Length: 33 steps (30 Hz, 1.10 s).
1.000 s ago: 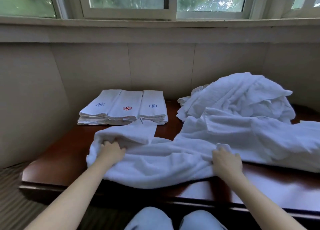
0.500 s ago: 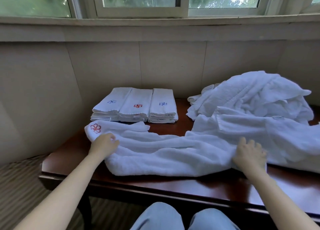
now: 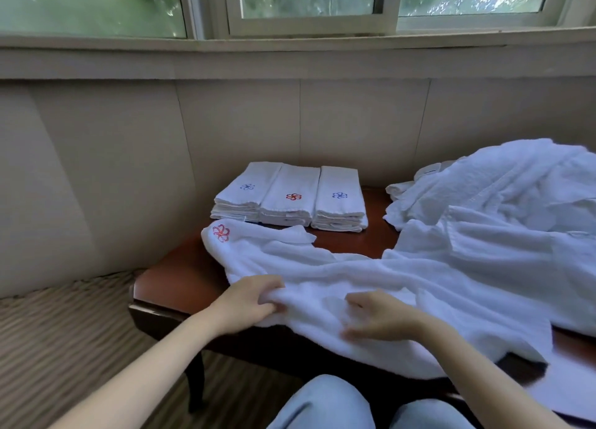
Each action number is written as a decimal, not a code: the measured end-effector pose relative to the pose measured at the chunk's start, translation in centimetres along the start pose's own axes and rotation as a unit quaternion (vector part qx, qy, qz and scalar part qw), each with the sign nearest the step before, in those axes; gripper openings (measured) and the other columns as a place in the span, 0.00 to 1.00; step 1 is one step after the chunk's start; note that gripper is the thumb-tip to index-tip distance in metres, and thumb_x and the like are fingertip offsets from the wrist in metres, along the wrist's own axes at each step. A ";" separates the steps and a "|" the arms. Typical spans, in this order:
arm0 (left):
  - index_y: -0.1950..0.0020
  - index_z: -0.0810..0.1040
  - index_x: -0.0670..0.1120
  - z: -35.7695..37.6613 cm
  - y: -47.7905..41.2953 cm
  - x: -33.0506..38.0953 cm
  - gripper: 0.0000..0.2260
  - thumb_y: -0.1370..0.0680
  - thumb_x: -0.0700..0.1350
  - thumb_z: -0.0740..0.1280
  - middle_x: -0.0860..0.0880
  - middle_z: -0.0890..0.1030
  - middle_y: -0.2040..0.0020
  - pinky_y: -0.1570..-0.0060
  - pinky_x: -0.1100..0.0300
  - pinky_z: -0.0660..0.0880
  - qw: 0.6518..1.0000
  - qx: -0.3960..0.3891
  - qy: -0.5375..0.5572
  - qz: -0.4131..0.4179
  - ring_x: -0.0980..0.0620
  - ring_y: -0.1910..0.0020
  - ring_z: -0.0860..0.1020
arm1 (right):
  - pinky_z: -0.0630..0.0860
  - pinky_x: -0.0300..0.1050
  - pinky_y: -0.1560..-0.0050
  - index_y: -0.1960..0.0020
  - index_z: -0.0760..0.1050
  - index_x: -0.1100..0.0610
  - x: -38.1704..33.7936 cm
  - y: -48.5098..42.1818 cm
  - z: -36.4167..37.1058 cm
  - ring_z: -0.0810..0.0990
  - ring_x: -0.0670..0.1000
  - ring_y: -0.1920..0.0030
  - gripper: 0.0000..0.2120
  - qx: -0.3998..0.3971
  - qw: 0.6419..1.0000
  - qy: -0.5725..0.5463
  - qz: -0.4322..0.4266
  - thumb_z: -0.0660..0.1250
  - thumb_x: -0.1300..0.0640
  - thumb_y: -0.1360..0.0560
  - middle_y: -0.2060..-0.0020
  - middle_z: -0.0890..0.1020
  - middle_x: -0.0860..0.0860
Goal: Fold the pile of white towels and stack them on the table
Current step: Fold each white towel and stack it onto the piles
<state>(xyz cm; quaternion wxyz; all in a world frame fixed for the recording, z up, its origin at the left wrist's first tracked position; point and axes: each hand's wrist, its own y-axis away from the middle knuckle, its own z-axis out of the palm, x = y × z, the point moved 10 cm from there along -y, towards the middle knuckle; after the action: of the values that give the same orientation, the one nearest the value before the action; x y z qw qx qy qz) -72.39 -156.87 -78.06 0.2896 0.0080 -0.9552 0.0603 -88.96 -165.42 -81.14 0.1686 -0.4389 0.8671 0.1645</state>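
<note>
A long white towel with a red flower emblem lies stretched across the front of the dark wooden table, its near edge hanging over the table's front. My left hand pinches a fold of this towel near its left part. My right hand lies on the towel just to the right, with its fingers curled into the cloth. Three stacks of folded towels with blue and red emblems stand side by side at the back of the table. A crumpled pile of white towels fills the right side.
A panelled wall and window sill rise directly behind the table. Striped carpet lies to the left of the table. My knees in light blue trousers sit below the table's front edge.
The towel's left end has been laid out flat, and its red emblem now shows. Both hands have moved together to the towel's near edge. The camera has shifted left.
</note>
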 end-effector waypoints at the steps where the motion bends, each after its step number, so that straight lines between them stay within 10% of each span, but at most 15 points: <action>1: 0.60 0.72 0.54 -0.8 0.0 0.2 0.09 0.26 0.39 0.65 0.55 0.77 0.63 0.61 0.64 0.69 0.999 0.038 0.013 0.007 0.61 0.64 0.73 | 0.63 0.39 0.64 0.64 0.64 0.49 -0.2 0.2 0.2 0.67 0.42 0.66 0.16 -0.007 1.000 0.003 0.002 0.70 0.44 0.29 0.67 0.70 0.43; 7: 0.59 0.75 0.41 -4.8 1.5 5.5 0.05 0.28 0.41 0.69 0.52 0.73 0.65 0.63 0.57 0.68 0.941 0.283 -0.081 0.166 0.54 0.64 0.70 | 0.68 0.47 0.59 0.55 0.66 0.54 1.7 1.2 -9.6 0.74 0.54 0.58 0.05 0.197 0.975 0.087 0.057 0.60 0.56 0.21 0.60 0.75 0.52; 12: 0.58 0.67 0.55 0.3 -3.5 3.6 0.13 0.26 0.61 0.66 0.53 0.76 0.59 0.49 0.57 0.59 0.948 0.047 -0.314 0.038 0.52 0.51 0.71 | 0.69 0.50 0.63 0.53 0.61 0.55 3.5 2.9 -17.7 0.73 0.59 0.60 0.11 0.342 0.931 0.079 0.099 0.52 0.69 0.27 0.62 0.73 0.55; 17: 0.53 0.72 0.54 -0.9 -5.4 -0.5 0.04 0.24 0.45 0.60 0.51 0.79 0.45 0.47 0.56 0.64 0.932 0.020 -0.354 -0.075 0.48 0.43 0.75 | 0.63 0.46 0.69 0.53 0.66 0.56 8.5 5.4 -21.9 0.73 0.59 0.58 0.10 0.369 0.894 0.145 0.206 0.52 0.68 0.27 0.59 0.75 0.57; 23: 0.64 0.65 0.45 -13.6 -5.0 -3.9 0.11 0.22 0.44 0.58 0.40 0.80 0.57 0.60 0.53 0.73 0.932 0.257 -0.150 -0.208 0.42 0.62 0.76 | 0.67 0.50 0.55 0.50 0.73 0.61 10.8 11.3 -30.8 0.75 0.65 0.47 0.09 0.501 0.822 0.064 0.261 0.56 0.67 0.27 0.53 0.78 0.65; 26: 0.64 0.72 0.44 -8.3 -6.8 -0.3 0.12 0.22 0.47 0.63 0.47 0.82 0.68 0.65 0.57 0.77 0.977 0.144 -0.004 -0.157 0.52 0.71 0.81 | 0.66 0.45 0.57 0.54 0.75 0.62 9.6 10.5 -30.8 0.76 0.59 0.51 0.07 0.454 0.856 0.041 0.243 0.59 0.65 0.27 0.59 0.78 0.58; 30: 0.39 0.75 0.44 6.5 -8.6 6.3 0.14 0.24 0.44 0.67 0.47 0.78 0.40 0.43 0.64 0.70 0.991 -0.053 0.098 -0.073 0.51 0.41 0.76 | 0.68 0.41 0.62 0.48 0.77 0.60 7.7 8.3 -25.5 0.73 0.52 0.58 0.16 0.358 0.915 -0.049 0.180 0.54 0.71 0.27 0.55 0.76 0.56; 33: 0.26 0.60 0.44 10.0 -9.9 9.2 0.30 0.26 0.43 0.69 0.47 0.64 0.30 0.46 0.72 0.58 0.994 0.019 0.102 -0.019 0.50 0.30 0.62 | 0.70 0.34 0.66 0.55 0.76 0.62 7.0 8.3 -22.3 0.73 0.51 0.59 0.11 0.307 0.929 -0.136 0.155 0.55 0.70 0.26 0.58 0.77 0.57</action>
<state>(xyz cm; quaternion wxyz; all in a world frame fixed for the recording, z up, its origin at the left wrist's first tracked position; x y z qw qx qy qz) -85.04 -167.75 -80.10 0.3866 0.0251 -0.9190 0.0733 -102.95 -175.42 -63.24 0.3837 -0.1990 0.9014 -0.0272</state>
